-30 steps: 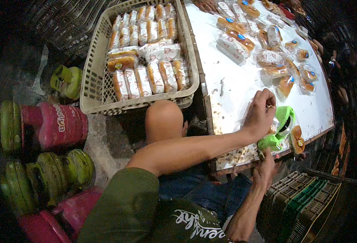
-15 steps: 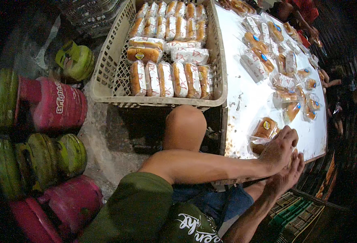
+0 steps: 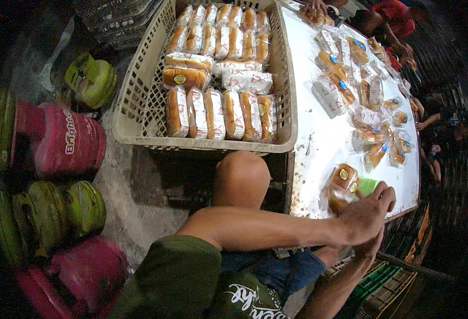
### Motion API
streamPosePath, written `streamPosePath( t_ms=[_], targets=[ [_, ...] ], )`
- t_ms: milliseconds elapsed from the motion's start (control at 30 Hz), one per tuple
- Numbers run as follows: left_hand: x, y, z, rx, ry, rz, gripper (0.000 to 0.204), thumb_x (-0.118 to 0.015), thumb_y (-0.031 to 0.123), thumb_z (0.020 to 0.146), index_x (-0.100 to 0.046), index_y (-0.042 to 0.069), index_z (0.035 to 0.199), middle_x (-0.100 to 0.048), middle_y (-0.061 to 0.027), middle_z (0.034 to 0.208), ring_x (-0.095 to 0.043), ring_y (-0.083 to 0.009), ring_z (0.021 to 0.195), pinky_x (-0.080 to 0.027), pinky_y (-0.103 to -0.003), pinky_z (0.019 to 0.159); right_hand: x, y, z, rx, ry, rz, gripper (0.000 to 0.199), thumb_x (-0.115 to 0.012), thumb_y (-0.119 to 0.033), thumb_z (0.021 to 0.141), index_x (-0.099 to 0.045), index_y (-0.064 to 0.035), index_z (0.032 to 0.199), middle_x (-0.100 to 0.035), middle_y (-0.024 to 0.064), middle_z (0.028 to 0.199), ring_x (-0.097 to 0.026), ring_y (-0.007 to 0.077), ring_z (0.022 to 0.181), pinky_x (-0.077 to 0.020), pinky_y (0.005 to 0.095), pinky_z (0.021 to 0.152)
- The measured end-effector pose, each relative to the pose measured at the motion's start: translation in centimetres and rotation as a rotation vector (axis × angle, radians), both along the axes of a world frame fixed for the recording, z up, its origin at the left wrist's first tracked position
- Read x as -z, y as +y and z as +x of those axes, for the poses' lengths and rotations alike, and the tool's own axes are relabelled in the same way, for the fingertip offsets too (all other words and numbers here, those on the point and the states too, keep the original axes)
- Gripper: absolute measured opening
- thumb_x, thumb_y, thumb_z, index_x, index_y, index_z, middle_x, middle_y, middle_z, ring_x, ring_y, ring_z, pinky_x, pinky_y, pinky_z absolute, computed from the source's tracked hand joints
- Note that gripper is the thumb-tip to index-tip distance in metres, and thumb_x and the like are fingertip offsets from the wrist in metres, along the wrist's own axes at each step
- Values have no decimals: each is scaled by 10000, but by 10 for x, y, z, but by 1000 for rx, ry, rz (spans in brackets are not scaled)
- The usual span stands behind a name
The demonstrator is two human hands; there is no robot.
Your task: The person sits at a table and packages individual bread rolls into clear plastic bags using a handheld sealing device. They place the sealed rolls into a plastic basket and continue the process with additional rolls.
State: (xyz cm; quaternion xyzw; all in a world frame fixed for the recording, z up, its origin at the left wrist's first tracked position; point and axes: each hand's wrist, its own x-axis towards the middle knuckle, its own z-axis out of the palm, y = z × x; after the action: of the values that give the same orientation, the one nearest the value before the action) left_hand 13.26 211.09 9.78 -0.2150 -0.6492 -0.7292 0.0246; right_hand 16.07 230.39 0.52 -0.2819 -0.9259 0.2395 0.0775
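Rows of wrapped buns are held in the cream basket [image 3: 143, 114], well beyond the hands. A wrapped bun [image 3: 341, 183] is clamped by the left hand [image 3: 369, 215] at the white table [image 3: 319, 143] edge, long axis pointing away from the person. The right hand [image 3: 369, 249] is pressed just beneath; its grip cannot be told.

— What is lying by the hands?

— A wrapped bun [image 3: 342, 182] in clear plastic, golden-brown, carrying a round yellow sticker. It is resting tilted on the white table near its close edge.

— Anything else?

— A green object [image 3: 368, 185] is sitting just beside the bun, touching it, half hidden under the fingers; its exact shape is not showing clearly.
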Motion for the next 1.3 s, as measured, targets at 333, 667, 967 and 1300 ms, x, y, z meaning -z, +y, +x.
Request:
streamPosePath(
  t_ms=[333, 667, 967, 1300],
  targets=[
    [-46, -127, -27, -162, -39, 202, 757, -757, 199, 790, -306, -16, 1359, -552, -156, 1029, -586, -251, 909, -517, -355, 820, -126, -167, -21, -563, 93, -595, 537, -557, -389, 931, -471, -37, 1326, -554, 112, 1290, -577, 230, 1096, -472, 349, 912],
    [83, -434, -74, -656, -363, -613, 882, -696, 538, 819, -386, -55, 1393, -458, -287, 1384, -470, -325, 1276, -361, -442, 1069, -114, -79, -15, -700, 356, -564, 375, -650, -171, 906, -527, -6, 1220, -637, 141, 1079, -646, 194, 904, -527, 323, 773],
    [15, -211, -146, -643, 253, -1430, 1092, -585, 706, 798, -260, -124, 1429, -399, -351, 1398, -390, -442, 1329, -272, -448, 1142, -62, 44, -63, -495, -223, 576, 580, -554, -505, 901, -560, -62, 1276, -516, 177, 1336, -440, 349, 1284, -387, 491, 1025],
    [81, 90, -127, 309, -71, -1611, 1264, -705, 728, 626, -85, 122, 1547, -219, -223, 1550, -426, -431, 1311, -431, -531, 1007, -88, 69, 48, -422, 428, 194, 397, -685, -132, 835, -577, -44, 1206, -579, 187, 1239, -569, 349, 1150, -463, 408, 955]
  ],
)
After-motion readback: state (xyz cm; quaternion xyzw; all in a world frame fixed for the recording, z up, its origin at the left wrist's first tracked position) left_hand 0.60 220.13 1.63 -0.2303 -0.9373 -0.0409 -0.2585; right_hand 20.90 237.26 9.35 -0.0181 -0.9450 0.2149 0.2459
